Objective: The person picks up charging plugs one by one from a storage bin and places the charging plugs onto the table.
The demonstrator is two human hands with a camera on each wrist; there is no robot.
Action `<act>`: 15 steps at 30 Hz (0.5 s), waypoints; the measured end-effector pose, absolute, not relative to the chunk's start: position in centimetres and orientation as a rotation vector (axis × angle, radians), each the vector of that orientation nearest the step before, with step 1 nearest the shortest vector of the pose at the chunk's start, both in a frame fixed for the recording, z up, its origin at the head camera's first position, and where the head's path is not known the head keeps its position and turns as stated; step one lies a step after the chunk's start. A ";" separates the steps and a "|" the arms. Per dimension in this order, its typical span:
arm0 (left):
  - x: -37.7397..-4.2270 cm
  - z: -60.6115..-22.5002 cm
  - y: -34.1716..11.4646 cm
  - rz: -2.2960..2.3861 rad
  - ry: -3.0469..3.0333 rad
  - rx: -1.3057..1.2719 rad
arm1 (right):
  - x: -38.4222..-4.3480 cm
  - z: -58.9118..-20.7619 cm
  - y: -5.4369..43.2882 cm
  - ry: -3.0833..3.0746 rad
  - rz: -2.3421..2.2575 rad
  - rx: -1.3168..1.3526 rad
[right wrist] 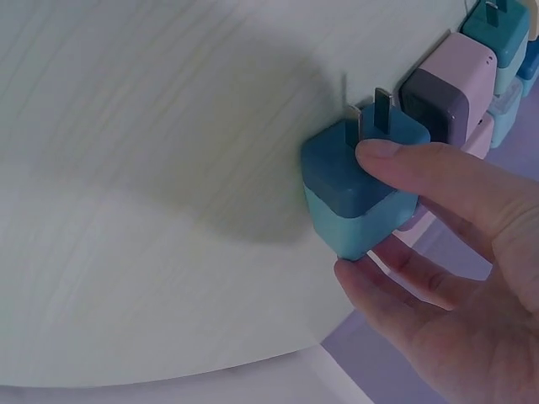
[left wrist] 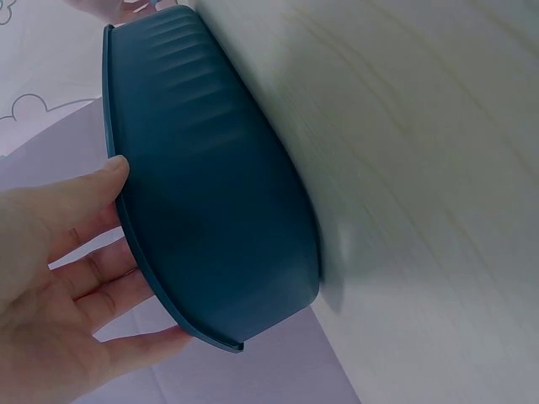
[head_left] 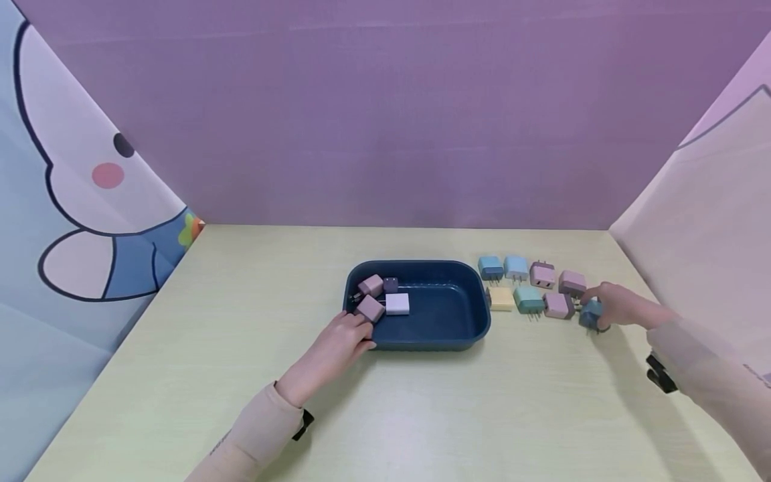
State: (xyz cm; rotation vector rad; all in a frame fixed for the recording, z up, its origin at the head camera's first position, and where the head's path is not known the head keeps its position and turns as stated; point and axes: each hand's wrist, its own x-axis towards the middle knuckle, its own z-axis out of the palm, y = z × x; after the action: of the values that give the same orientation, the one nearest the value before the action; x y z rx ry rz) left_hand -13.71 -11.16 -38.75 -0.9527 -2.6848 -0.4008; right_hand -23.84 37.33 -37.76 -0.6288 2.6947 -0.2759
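My left hand (head_left: 338,345) grips the near left rim of a dark blue plastic tray (head_left: 434,346); in the left wrist view the thumb lies on the outer wall and the fingers go behind the rim. Inside the tray's left part sit two pink charger plugs (head_left: 370,308), a small purple one (head_left: 390,284) and a white one (head_left: 397,304). At the right, my right hand (head_left: 623,306) pinches a two-tone blue charger plug (right wrist: 358,189) between thumb and fingertips. In the right wrist view its metal prongs (right wrist: 383,109) point up beside the thumb.
Two rows of charger plugs stand right of the tray: blue (head_left: 490,266), light blue (head_left: 515,266) and pink (head_left: 572,281) ones behind, yellow (head_left: 501,299), green (head_left: 529,299) and pink (head_left: 557,305) in front. A purple wall (head_left: 397,134) closes the table's back.
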 end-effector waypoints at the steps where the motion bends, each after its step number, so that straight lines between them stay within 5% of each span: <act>1: -13.7 -38.8 -11.2 -0.401 -2.687 -0.952 | -23.8 -37.7 37.3 2.695 -0.279 -0.629; 15: -13.7 -38.9 -11.1 -0.401 -2.686 -0.941 | -23.8 -38.0 37.3 2.720 -0.247 -0.652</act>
State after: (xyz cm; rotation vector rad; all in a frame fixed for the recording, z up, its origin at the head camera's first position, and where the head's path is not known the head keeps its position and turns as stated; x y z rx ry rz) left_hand -13.67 -11.14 -38.86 -0.9409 -2.6860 -0.4014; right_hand -23.85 37.26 -38.02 -0.6522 2.7198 -0.2469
